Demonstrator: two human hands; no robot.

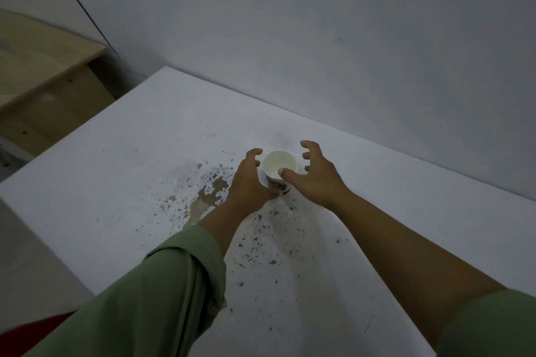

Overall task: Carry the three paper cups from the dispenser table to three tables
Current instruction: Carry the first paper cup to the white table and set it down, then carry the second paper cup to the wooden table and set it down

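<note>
A white paper cup (279, 166) with a brown print on its side stands upright on the white table (145, 171), and looks empty inside. My left hand (249, 182) curves around the cup's left side. Its thumb lies against the lower wall, while the fingertips sit a small gap from the rim. My right hand (314, 175) hovers at the cup's right with fingers spread and curled, and its thumb reaches over the near rim. Neither hand closes on the cup. No other cups or dispenser are in view.
The table's paint is chipped, with brown specks and a worn patch (208, 197) left of the cup. A grey wall (319, 38) rises right behind the table. A wooden table (37, 66) stands at the far left, across a gap.
</note>
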